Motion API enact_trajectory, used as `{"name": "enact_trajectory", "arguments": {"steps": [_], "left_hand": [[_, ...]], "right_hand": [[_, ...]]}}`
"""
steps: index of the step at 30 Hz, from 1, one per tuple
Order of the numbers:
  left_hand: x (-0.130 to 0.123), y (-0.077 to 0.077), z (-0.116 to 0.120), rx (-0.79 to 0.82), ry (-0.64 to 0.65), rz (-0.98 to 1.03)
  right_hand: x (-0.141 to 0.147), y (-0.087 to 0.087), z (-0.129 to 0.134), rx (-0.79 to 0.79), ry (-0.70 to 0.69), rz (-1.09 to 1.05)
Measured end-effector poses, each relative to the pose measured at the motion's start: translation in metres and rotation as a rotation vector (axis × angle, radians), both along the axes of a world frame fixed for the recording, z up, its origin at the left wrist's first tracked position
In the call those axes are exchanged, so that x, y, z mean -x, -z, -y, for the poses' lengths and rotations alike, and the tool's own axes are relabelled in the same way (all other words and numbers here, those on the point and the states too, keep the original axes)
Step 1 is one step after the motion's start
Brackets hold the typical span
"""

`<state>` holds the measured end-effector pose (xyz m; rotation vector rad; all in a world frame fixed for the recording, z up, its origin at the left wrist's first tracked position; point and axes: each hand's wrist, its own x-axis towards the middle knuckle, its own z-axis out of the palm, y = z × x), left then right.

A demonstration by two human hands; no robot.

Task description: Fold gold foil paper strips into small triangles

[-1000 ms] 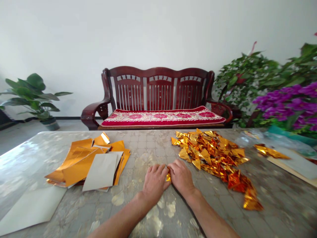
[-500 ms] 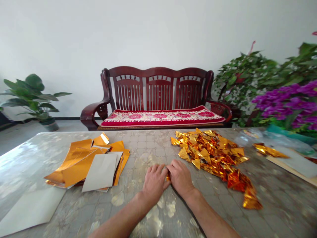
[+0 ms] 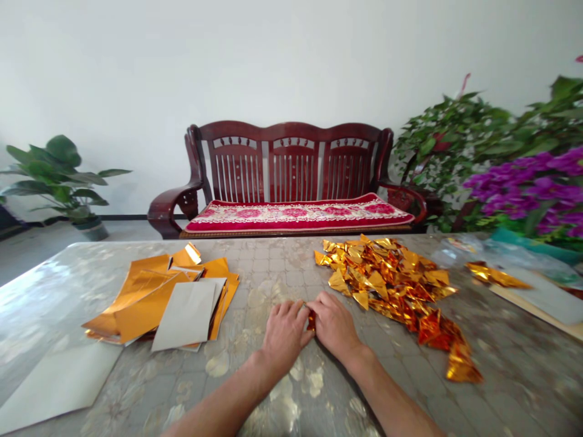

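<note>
Left hand (image 3: pixel 285 335) and right hand (image 3: pixel 336 328) almost meet on the counter (image 3: pixel 259 264), in from the middle of its far edge. Fingers curled, pinching a small foil piece (image 3: pixel 311 321) between them. Foil: glossy, deep orange-gold; mostly covered, full shape can't be told. Crumpled-looking gold heap (image 3: pixel 387 273) rightward, beginning near far edge. Flat gold sheets (image 3: pixel 141 303) toward far left corner.

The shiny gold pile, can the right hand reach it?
Probably yes: the shiny gold pile lies close by the right hand with nothing in between, though that hand is holding a small foil piece.
</note>
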<state>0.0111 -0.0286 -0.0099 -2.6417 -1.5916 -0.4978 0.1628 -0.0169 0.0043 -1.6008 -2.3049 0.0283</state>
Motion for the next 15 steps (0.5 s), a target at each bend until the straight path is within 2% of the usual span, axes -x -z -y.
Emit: {"name": "enact_trajectory", "arguments": {"steps": [8, 15], "left_hand": [[0.0008, 0.0007, -0.0012, 0.018, -0.007, 0.015], [-0.0028, -0.0081, 0.0045, -0.020, -0.029, 0.005]], "right_hand": [[-0.0022, -0.0051, 0.0007, 0.032, -0.042, -0.001], [-0.0028, -0.0026, -0.0021, 0.103, 0.000, -0.105]]}}
